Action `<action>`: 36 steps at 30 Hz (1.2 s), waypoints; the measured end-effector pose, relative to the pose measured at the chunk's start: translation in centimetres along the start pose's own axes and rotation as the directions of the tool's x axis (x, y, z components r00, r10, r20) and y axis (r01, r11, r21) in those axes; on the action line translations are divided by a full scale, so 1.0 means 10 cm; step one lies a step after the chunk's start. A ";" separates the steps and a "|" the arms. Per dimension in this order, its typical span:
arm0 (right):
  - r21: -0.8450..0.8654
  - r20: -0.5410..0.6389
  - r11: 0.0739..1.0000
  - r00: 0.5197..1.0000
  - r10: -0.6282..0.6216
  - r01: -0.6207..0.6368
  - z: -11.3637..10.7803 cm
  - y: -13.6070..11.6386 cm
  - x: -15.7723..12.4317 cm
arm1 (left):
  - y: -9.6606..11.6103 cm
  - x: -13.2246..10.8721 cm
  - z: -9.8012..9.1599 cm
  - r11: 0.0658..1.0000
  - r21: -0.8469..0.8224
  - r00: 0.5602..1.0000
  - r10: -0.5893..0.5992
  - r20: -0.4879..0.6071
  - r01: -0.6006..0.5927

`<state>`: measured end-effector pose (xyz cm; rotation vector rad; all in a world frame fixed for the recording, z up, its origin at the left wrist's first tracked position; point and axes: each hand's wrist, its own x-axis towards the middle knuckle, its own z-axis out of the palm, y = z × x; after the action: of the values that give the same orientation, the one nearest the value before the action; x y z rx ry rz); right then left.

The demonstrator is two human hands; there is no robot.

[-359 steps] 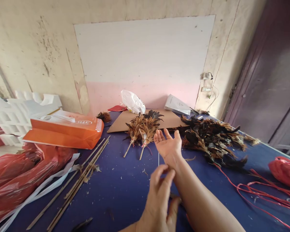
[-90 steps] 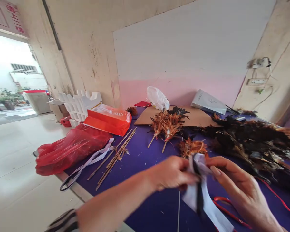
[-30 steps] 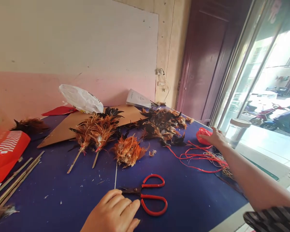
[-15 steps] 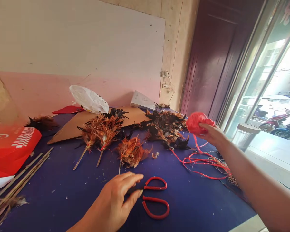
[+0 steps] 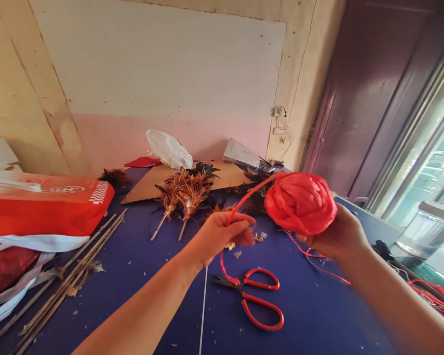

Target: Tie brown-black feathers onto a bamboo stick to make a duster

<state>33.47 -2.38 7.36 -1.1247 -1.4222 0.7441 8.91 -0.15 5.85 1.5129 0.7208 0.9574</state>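
A ball of red plastic twine (image 5: 301, 203) rests in my right hand (image 5: 346, 236), whose fingers wrap round it from below and behind. My left hand (image 5: 227, 234) pinches the loose strand (image 5: 253, 190) that runs from the ball; the strand's tail hangs below to the scissors. Red-handled scissors (image 5: 261, 296) lie on the blue table (image 5: 163, 315) beneath my hands, blades partly apart. Two feather dusters (image 5: 187, 190) with wooden sticks lie beyond my left hand. Behind the ball, dark loose feathers (image 5: 257, 197) are mostly hidden.
Thin sticks (image 5: 85, 261) lie at the left beside a red bag (image 5: 55, 202). A cardboard sheet (image 5: 144, 190), a white plastic bag (image 5: 168, 150) and a grey-white box (image 5: 242, 153) are at the back. A lidded container (image 5: 422, 231) stands at the right, near tangled red strands (image 5: 434, 296).
My right hand has brought the twine ball nearer and toward the middle. My left hand has left the scissors, risen, and taken hold of the strand. The view has turned left.
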 end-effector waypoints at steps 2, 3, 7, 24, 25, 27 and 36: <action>0.114 0.089 0.975 0.979 0.181 -0.190 -0.08 0.16 0.03 | -0.07 -0.08 -0.13 0.965 -0.195 0.983 -0.162 0.087 0.177; 0.133 0.141 0.952 0.956 0.258 -0.277 -0.13 0.25 0.04 | -0.12 -0.11 -0.20 0.938 -0.248 0.968 -0.216 0.128 0.242; 0.083 0.281 0.901 0.878 0.388 -0.425 -0.32 0.61 0.11 | -0.35 -0.15 -0.42 0.868 -0.295 0.914 -0.354 0.197 0.399; -0.710 0.592 0.475 0.806 0.001 0.521 0.67 0.45 -0.71 | -0.75 -0.05 -0.32 0.881 -0.127 0.889 -0.457 0.023 0.456; -0.720 0.588 0.482 0.808 0.041 0.500 0.70 0.47 -0.73 | -0.75 -0.07 -0.32 0.882 -0.132 0.891 -0.453 0.020 0.451; -0.711 0.595 0.513 0.800 0.073 0.481 0.71 0.48 -0.75 | -0.75 -0.09 -0.33 0.888 -0.144 0.898 -0.441 0.007 0.437; -0.734 0.525 0.612 0.818 0.235 0.296 0.47 0.57 -0.93 | -0.64 -0.14 -0.37 0.908 -0.227 0.919 -0.381 -0.100 0.352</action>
<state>29.51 -8.31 -2.09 -1.6175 -2.4595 0.4025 5.46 1.49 -0.66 1.0853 0.9419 0.8262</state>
